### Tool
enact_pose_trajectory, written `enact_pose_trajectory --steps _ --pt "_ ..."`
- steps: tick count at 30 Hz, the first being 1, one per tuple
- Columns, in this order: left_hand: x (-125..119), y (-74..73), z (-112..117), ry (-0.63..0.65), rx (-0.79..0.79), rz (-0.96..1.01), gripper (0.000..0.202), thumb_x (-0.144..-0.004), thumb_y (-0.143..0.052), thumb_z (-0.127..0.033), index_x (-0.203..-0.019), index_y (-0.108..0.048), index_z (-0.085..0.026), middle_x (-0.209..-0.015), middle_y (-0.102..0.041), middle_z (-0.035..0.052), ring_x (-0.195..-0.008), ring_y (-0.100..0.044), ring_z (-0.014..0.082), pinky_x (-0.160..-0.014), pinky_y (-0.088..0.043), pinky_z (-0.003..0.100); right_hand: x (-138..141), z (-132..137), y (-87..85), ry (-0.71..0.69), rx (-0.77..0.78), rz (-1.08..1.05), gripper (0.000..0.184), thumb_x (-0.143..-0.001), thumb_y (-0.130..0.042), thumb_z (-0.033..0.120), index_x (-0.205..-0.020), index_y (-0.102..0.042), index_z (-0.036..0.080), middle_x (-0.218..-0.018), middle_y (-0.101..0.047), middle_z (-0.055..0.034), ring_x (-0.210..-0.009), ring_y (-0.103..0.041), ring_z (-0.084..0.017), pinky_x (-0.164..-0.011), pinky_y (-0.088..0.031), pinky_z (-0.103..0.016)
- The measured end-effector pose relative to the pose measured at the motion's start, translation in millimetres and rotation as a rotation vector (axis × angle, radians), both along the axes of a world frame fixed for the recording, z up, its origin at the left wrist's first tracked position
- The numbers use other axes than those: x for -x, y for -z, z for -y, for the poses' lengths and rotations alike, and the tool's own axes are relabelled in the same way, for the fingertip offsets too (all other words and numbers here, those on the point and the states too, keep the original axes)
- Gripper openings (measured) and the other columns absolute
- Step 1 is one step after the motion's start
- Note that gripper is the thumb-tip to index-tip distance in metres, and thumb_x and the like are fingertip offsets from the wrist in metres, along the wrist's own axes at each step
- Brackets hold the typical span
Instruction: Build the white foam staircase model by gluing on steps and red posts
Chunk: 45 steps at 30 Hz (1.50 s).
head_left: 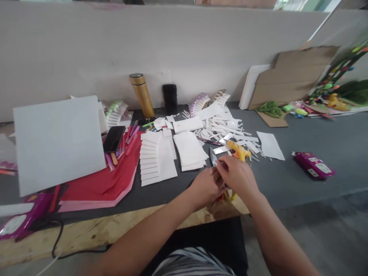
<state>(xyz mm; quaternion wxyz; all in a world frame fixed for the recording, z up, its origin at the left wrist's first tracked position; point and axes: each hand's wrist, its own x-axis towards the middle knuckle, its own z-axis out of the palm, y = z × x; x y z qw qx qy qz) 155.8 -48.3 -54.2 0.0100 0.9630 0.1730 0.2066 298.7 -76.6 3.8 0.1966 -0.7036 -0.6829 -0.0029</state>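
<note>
My two hands meet close to the table's front edge, right of the middle. My left hand is closed, its fingers curled and partly hidden under the other. Over it, my right hand is closed too, with thumb and fingertips at the left knuckles; what either holds is hidden. A scissors blade shows just beyond the fingers, and a yellow loop like a scissors handle shows below them. I cannot tell whether the scissors are gripped or lie underneath. A yellow glue gun lies just beyond my right hand.
Left of my hands are a stack of white cards and a fanned row of white strips. White scraps lie behind. A gold flask and a black phone stand by the wall. A purple device sits right.
</note>
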Motion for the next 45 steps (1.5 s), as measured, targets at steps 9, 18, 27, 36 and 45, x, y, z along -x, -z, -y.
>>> enact_pose_trajectory --steps 9,18,27,36,45 --pt "87.8 -31.3 -36.5 -0.167 -0.294 0.229 0.021 -0.095 -0.056 -0.017 -0.075 -0.062 -0.015 -0.083 -0.066 0.0093 -0.080 -0.057 0.0213 -0.073 -0.047 0.037 65.6 -74.2 -10.8 -0.294 0.159 0.094 0.023 -0.097 -0.057 0.031 -0.113 -0.065 0.017 -0.109 -0.072 -0.0101 -0.093 -0.069 -0.023 -0.074 -0.047 -0.030" --pt "98.9 -15.6 -36.6 -0.135 -0.286 0.162 0.018 -0.096 -0.053 -0.015 -0.084 -0.066 -0.013 -0.090 -0.069 0.0109 -0.087 -0.058 0.0238 -0.076 -0.048 0.040 73.8 -79.1 5.7 -0.320 0.257 0.149 0.023 -0.098 -0.048 0.019 -0.113 -0.063 0.012 -0.112 -0.067 -0.0172 -0.095 -0.068 -0.026 -0.076 -0.048 -0.032" --pt "106.8 -20.0 -39.9 -0.260 -0.209 0.303 0.019 -0.097 -0.052 -0.015 -0.084 -0.065 -0.015 -0.086 -0.070 0.0081 -0.083 -0.062 0.0217 -0.076 -0.049 0.039 61.0 -102.2 14.9 -0.391 0.190 -0.079 0.009 -0.084 -0.062 0.016 -0.079 -0.068 0.016 -0.082 -0.072 -0.0088 -0.078 -0.064 -0.019 -0.072 -0.041 -0.028" --pt "118.3 -17.8 -51.4 -0.425 0.133 0.656 0.016 -0.097 -0.052 -0.019 -0.104 -0.067 -0.018 -0.102 -0.070 0.0092 -0.090 -0.068 0.0168 -0.083 -0.057 0.032 40.0 -110.3 32.9 -0.378 0.041 -0.551 0.015 -0.076 -0.057 0.027 -0.070 -0.067 0.018 -0.060 -0.063 0.0009 -0.053 -0.052 -0.012 -0.054 -0.040 -0.024" --pt "99.7 -33.3 -70.0 -0.508 0.707 0.757 0.022 -0.092 -0.055 -0.022 -0.113 -0.060 -0.019 -0.113 -0.072 0.0104 -0.086 -0.076 0.0181 -0.075 -0.061 0.033 37.3 -105.0 23.2 -0.471 -0.066 -0.613 0.019 -0.080 -0.065 0.037 -0.081 -0.066 0.018 -0.080 -0.065 -0.0024 -0.069 -0.055 -0.015 -0.066 -0.044 -0.028"
